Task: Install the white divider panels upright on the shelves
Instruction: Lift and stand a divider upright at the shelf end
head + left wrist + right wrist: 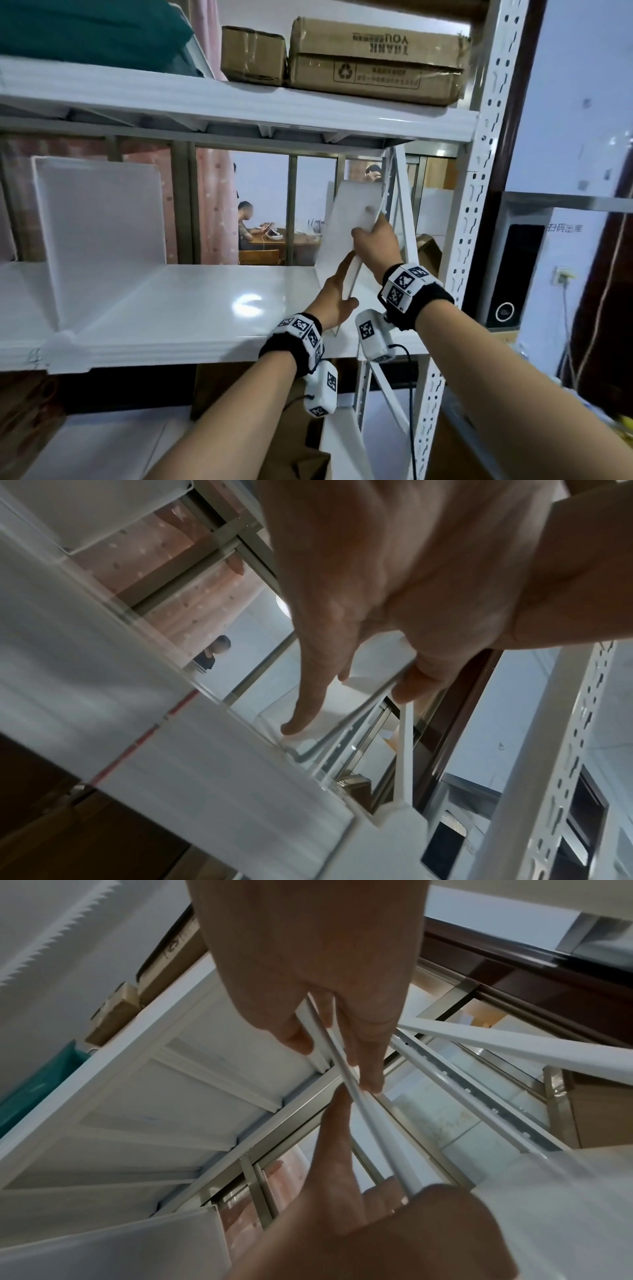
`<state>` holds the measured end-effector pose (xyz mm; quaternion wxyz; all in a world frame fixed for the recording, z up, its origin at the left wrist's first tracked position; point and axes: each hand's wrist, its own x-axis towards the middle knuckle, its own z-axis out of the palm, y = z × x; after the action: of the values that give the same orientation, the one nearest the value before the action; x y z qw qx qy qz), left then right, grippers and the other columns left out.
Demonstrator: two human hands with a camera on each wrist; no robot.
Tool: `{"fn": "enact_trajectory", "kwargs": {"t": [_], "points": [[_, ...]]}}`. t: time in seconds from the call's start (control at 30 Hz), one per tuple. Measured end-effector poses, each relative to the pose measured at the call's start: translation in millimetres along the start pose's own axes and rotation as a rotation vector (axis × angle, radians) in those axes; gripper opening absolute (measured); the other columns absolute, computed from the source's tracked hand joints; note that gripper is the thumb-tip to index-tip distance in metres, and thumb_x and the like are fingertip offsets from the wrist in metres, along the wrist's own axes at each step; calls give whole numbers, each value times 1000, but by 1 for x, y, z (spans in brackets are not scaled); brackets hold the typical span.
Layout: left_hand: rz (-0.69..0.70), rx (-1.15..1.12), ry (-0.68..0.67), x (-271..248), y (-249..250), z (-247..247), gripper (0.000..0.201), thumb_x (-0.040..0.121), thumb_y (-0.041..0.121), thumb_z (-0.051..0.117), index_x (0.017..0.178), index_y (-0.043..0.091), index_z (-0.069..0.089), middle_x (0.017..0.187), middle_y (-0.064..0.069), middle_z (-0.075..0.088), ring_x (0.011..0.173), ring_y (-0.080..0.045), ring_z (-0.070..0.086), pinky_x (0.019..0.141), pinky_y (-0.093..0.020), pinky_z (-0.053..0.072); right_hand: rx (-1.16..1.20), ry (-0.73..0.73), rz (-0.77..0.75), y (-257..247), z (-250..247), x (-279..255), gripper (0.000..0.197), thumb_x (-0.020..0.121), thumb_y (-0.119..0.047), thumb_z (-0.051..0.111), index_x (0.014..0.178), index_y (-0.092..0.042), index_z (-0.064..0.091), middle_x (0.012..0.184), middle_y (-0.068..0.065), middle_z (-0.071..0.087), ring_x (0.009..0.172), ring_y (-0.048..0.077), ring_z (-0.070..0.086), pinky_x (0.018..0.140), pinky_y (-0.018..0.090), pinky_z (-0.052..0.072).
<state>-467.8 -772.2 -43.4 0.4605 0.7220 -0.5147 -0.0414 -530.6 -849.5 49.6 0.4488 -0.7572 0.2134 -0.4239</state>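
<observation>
Both hands hold one white divider panel (346, 236) at the right end of the middle shelf (191, 308), close to the perforated upright post (479, 192). The panel leans, its top tipped to the right toward the diagonal brace (404, 212), and its lower front corner is near the shelf's front edge; whether the bottom edge touches the shelf is hidden behind the left hand (334, 301).

The right hand (375, 245) pinches the panel's near edge partway up, thumb on the left face, fingers wrapped behind and mostly out of sight from the head camera. The right wrist view shows the thin edge running between thumb and fingers (368, 1053).

The left hand grips lower down: its forefinger lies straight along the left face, and the thumb (416, 681) clamps the opposite side, so the edge sits between them. The remaining fingers are cut off by the frame, probably curled behind.

A second divider panel (102, 219) stands upright at the left of the same shelf, its foot clipped over the front lip. Two cardboard boxes (373, 58) sit on the shelf above. Through the rack a seated person is visible, blurred.
</observation>
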Motion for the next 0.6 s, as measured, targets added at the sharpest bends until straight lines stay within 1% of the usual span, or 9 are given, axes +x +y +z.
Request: {"fn": "enact_trajectory", "kwargs": {"t": [0.07, 0.13, 0.17, 0.2, 0.27, 0.33, 0.4, 0.5, 0.6], "points": [[22, -26, -13, 0, 5, 5, 86, 91, -4, 46, 154, 29, -4, 153, -15, 31, 121, -34, 49, 84, -29, 41, 14, -18, -24, 0, -4, 3, 63, 90, -16, 54, 145, -30, 25, 110, 4, 63, 82, 21, 67, 71, 35, 60], [12, -39, 2, 3, 7, 10, 86, 91, -4, 44, 153, 31, -4, 153, -13, 30, 107, -23, 51, 74, -26, 43, -10, -61, -29, 0, -8, 5, 79, 93, -16, 54, 150, -38, 5, 106, 6, 60, 76, 20, 65, 73, 37, 59], [-2, -31, 30, 6, 7, 11, 86, 90, -4, 45, 153, 31, -3, 154, -13, 29, 108, -22, 50, 78, -27, 45, -56, -70, -47, 0, -9, 5, 81, 93, -13, 53, 151, -37, 0, 98, 6, 59, 71, 18, 61, 68, 33, 56], [-22, -6, 67, 10, 8, 13, 86, 90, -4, 46, 154, 29, -2, 154, -14, 27, 119, -25, 48, 89, -29, 43, -107, -68, -80, 0, -11, 3, 83, 93, -9, 52, 151, -34, -2, 90, 6, 57, 67, 18, 59, 61, 30, 52], [-72, 59, 107, 16, 10, 18, 86, 90, -1, 46, 154, 26, -4, 156, -16, 21, 140, -31, 30, 108, -32, 29, -176, -37, -176, 1, -13, 1, 88, 87, 1, 52, 150, -28, -2, 83, 9, 59, 67, 25, 60, 57, 30, 49], [-116, 64, 109, 22, 15, 26, 86, 91, 2, 45, 154, 25, -9, 160, -13, 11, 147, -28, 16, 116, -34, 18, -180, -12, -287, 5, -14, 2, 93, 82, 6, 57, 148, -27, -1, 93, 15, 64, 73, 30, 64, 63, 37, 55], [-133, 43, 111, 27, 22, 32, 86, 92, 5, 45, 153, 24, -13, 162, -9, 4, 149, -25, 11, 117, -32, 16, -216, -47, -380, 9, -14, 6, 96, 82, 2, 64, 146, -27, -1, 104, 16, 65, 78, 31, 66, 71, 39, 58], [-167, 49, 142, 31, 27, 38, 84, 95, 11, 48, 154, 20, -12, 161, -9, 14, 145, -26, 25, 113, -31, 28, -236, -77, -429, 9, -22, 8, 86, 86, -3, 60, 149, -19, 3, 96, 19, 65, 75, 36, 65, 70, 43, 58], [-196, 128, 167, 32, 29, 38, 77, 95, 14, 46, 155, 20, -2, 146, -16, 44, 121, -33, 53, 94, -34, 46, -231, -24, -472, 13, -27, 8, 86, 86, -1, 56, 150, -18, 0, 98, 24, 64, 74, 39, 64, 71, 50, 57]]}}
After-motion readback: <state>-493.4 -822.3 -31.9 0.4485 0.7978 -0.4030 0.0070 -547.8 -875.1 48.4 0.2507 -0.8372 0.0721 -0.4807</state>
